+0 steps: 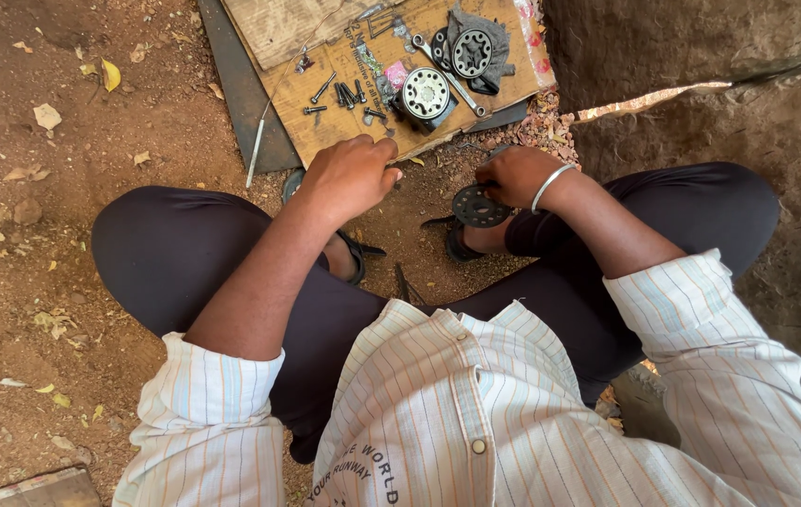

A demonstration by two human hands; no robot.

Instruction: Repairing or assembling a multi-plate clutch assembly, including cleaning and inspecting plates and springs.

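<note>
I squat on bare earth, knees apart. My right hand (516,175), a metal bangle on its wrist, grips a dark round perforated metal disc (480,207) above my sandalled foot. My left hand (351,175) is curled into a loose fist near the front edge of a cardboard sheet (353,122); whether it holds something small I cannot tell. On the cardboard lie several dark bolts (344,94), a round silvery hub part (426,94), a spanner (447,75) and another round toothed part (472,53) on a dark rag.
The cardboard rests on a dark flat board (241,94). A thin metal rod (257,145) lies at its left edge. Dry leaves and small stones scatter the soil. A mound of earth (663,47) rises at upper right.
</note>
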